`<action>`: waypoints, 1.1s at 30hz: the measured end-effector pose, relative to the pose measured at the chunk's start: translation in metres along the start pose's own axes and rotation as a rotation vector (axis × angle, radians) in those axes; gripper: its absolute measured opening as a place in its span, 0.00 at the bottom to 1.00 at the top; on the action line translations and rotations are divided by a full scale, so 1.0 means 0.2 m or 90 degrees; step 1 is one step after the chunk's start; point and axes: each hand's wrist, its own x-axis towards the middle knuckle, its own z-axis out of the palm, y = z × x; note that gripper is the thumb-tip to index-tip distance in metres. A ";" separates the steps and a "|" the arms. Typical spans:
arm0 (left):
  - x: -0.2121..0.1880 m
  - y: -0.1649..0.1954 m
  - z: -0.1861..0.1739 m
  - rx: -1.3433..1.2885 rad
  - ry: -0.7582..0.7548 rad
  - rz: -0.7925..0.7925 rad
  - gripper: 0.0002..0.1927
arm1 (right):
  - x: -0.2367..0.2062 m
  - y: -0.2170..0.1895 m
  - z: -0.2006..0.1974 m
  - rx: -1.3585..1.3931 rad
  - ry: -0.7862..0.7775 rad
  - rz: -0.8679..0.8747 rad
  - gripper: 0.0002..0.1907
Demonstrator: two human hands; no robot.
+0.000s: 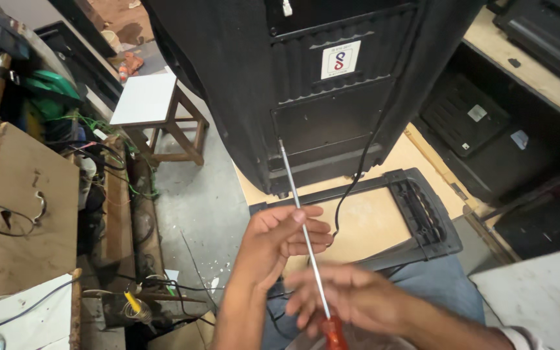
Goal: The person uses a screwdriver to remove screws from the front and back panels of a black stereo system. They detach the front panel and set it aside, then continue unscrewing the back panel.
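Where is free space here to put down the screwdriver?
Free: the tan board inside the black frame, the white stool top, and grey floor between stool and speaker. Crowded: the left shelves full of wires. Left hand and right hand hold the screwdriver.

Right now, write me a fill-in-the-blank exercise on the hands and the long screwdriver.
1. The long metal screwdriver has a ____ handle.
2. Its tip meets the back of the big ____ plastic appliance.
3. The left hand steadies the ____ while the right hand is near the handle.

Missing words: red; black; shaft
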 end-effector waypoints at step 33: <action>0.53 -0.03 0.01 -0.290 0.137 0.261 0.14 | -0.02 -0.05 0.02 -0.230 -0.020 -0.126 0.11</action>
